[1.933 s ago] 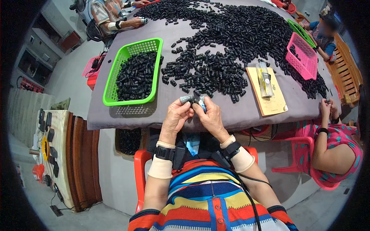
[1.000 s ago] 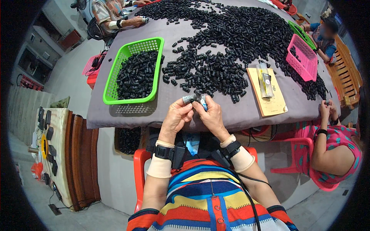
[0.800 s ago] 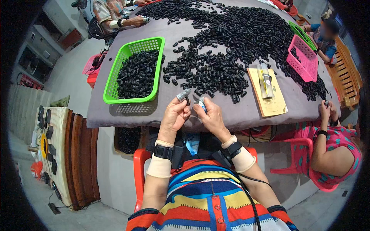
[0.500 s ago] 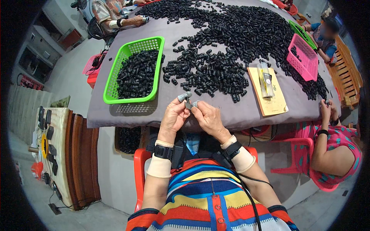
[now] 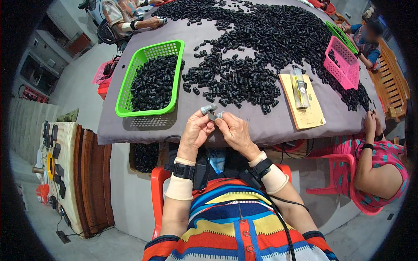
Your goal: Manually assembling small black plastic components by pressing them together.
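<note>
Just past the table's near edge, my left hand (image 5: 197, 131) and my right hand (image 5: 235, 133) meet with fingertips pinched together. Between them is a small dark piece (image 5: 212, 116) with a flat grey face, partly covered by the fingers. My left fingers close on it, and my right thumb and finger press at its other side; what exactly the right fingertips grip is hidden. Grey wrappings cover a fingertip on each hand. Beyond the hands lies a loose heap of small black cylindrical parts (image 5: 244, 85). A green basket (image 5: 179, 78) on the left holds more of these parts.
A yellowish pad (image 5: 311, 119) bearing a clear case with a tool (image 5: 300, 91) lies right of the heap. Farther right stands a pink basket (image 5: 344, 56). Grey cloth (image 5: 113, 130) covers the table. Other people sit at the far left, far right and near right. A cable hangs by my right arm.
My hands stay pinched together at nearly the same spot. The right fingertips have shifted slightly, and the small piece between the fingers has turned a little. The whole view moved slightly.
</note>
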`<state>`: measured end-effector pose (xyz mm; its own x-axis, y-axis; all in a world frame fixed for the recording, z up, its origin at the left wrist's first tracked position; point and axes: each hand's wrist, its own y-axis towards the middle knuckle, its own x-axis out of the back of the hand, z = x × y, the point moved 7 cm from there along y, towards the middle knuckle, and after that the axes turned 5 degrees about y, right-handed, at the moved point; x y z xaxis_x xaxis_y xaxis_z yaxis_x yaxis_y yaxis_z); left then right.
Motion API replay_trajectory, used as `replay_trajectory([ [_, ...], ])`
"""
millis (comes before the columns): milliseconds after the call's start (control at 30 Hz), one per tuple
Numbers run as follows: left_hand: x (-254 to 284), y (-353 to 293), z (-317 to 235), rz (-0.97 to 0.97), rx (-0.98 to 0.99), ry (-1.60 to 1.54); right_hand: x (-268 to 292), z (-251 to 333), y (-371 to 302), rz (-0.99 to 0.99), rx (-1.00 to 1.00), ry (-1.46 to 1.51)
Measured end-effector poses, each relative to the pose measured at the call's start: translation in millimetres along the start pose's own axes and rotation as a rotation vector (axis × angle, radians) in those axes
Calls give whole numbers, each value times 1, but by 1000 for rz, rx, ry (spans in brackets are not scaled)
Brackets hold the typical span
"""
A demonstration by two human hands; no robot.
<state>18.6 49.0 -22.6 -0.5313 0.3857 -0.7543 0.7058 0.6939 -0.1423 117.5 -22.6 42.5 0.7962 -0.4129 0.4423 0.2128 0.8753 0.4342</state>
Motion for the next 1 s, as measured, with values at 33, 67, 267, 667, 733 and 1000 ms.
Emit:
replay_trajectory([
  [33,0,-1,-1,0,-1,1,0,1,0,1,0,1],
  [67,0,-1,-1,-1,-2,1,0,2,1,-7,10,15],
  [267,-1,1,1,-13,10,22,1,1,0,-25,20,17],
  [667,-2,-3,-1,-45,-7,41,-1,1,0,-33,41,11],
  [733,-3,-2,-1,-34,-14,43,-2,1,0,-34,43,13],
  [1000,0,0,0,-15,-29,51,-3,2,2,-44,50,-33],
])
